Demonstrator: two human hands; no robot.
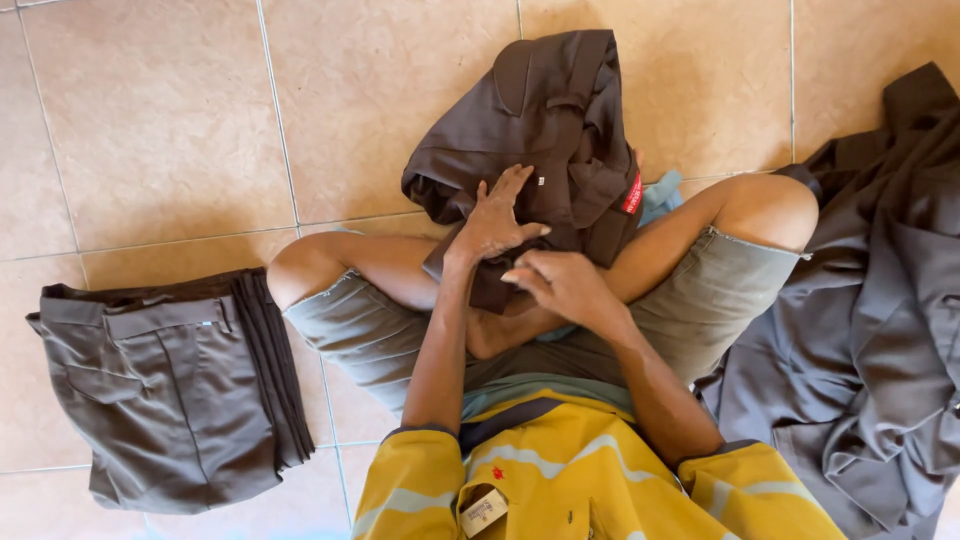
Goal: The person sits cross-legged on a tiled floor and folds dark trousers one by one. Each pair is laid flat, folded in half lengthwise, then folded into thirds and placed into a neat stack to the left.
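Dark brown woven cloth, a crumpled uniform garment (545, 130) with a small red tag on one edge, lies bunched on the person's crossed legs and spills onto the beige ceramic floor tiles (150, 120) toward twelve o'clock. The left hand (493, 215) rests flat on it, fingers spread and pressing the fabric down, not clamped. The right hand (560, 283) sits just beside it at about five o'clock from the left, fingers curled at the lower hem; whether it pinches cloth I cannot tell.

The garment looks light, soft and limp, likely to sag and slide rather than keep a shape. It seems sturdy enough, not fragile. Firmer holds would probably be the seams, collar or hem, where the cloth is doubled.

At nine o'clock lies a neat stack of folded brown-grey trousers (175, 385), well apart from the hands. At three o'clock a loose heap of grey-brown garments (880, 330) touches the person's right knee.
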